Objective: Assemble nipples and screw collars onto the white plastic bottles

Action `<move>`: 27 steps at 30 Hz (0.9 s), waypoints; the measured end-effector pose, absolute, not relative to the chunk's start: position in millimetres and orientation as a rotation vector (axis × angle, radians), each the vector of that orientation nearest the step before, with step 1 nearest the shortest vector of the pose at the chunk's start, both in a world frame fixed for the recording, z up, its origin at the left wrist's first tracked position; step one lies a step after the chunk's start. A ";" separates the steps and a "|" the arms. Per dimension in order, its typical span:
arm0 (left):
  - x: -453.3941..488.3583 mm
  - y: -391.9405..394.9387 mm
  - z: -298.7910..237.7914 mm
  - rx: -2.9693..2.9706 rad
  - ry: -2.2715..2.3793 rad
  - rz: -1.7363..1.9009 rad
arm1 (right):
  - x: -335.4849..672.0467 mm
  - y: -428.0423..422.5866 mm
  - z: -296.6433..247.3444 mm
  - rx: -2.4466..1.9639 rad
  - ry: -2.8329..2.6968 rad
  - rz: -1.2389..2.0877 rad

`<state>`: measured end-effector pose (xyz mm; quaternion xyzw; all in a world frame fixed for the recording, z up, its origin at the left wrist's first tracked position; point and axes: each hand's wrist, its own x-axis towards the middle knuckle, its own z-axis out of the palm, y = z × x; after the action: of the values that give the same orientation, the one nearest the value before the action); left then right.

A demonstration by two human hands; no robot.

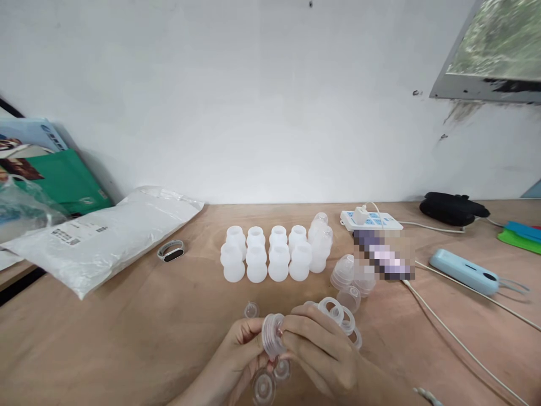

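My left hand (239, 352) and my right hand (321, 352) meet low in the middle of the view, both pinched round one translucent silicone cup (271, 334) held between them above the wooden table (139, 332). Small clear round caps (264, 388) lie under my hands, and another cap (251, 309) sits just beyond my left fingers. Several loose silicone cups (342, 316) lie beside my right hand. A row of upright white silicone cups (267, 254) stands farther back.
A white plastic bag (105, 237) and a smart band (171, 251) lie at the left. At the right are a power strip (369, 220), white cables (456, 332), a light-blue device (465, 272) and a black pouch (452, 208). The wall is close behind.
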<state>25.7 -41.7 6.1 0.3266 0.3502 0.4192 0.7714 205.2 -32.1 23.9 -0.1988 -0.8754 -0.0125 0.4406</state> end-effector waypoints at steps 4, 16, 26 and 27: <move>24.7 -44.7 26.1 0.685 0.809 0.836 | 205.8 -33.3 27.9 -0.472 -2.125 -0.022; 20.2 -50.4 31.8 0.684 0.918 0.731 | 211.4 -35.9 37.3 -0.542 -2.251 0.410; -22.0 -27.2 30.2 0.881 1.107 0.952 | 278.1 -23.9 80.7 -0.704 -1.658 0.335; -30.2 -25.2 31.9 0.882 1.143 1.000 | 286.5 -21.1 82.5 -0.759 -1.636 0.315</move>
<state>-30.2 -25.2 31.9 0.3865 0.5009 0.4382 0.6385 286.5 -21.1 82.5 -0.3287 -0.7085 0.1362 0.6094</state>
